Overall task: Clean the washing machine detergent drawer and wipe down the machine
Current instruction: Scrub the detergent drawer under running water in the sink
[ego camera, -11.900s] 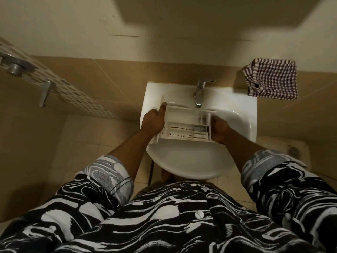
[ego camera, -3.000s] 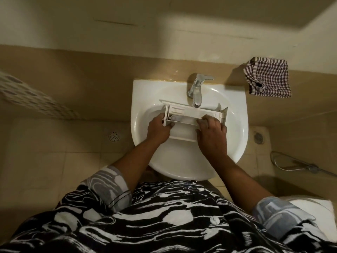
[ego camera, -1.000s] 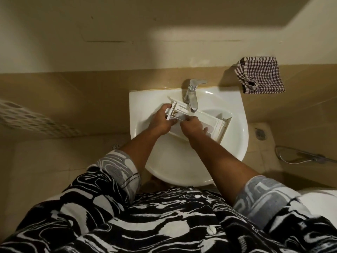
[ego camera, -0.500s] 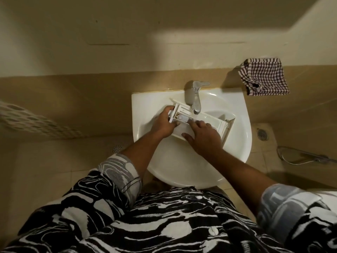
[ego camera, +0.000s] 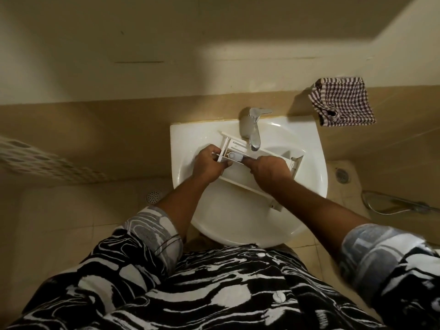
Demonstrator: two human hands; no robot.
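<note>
The detergent drawer (ego camera: 234, 148) is out of the machine and down in the sink (ego camera: 309, 144). It lies slantwise across the back of the bowl, one end tucked under the tap (ego camera: 252, 129) near the back left corner and the other reaching for the right rim.

The left hand (ego camera: 209, 163) has its fingers curled round the left end, holding it steady. The right hand (ego camera: 269, 169) sits knuckles up over the middle of the drawer with its fingers bent down inside. I can't tell whether they pinch anything or just rub the plastic.

By my reckoning we're mid-scrub: pulling the drawer is done and the hand-cleaning is under way. Finishing the rinse, putting the drawer back and wiping the machine all remain, and the machine isn't in shot at all. The checked cloth (ego camera: 342, 102) hangs on the wall past the sink's back right corner, with no hand on it.

Inside the drawer, a small grey cap (ego camera: 234, 157) sits in the left compartment. The far right compartment looks bare and the middle is hidden under the hand. I can't make out any water running or pooled in the bowl.
</note>
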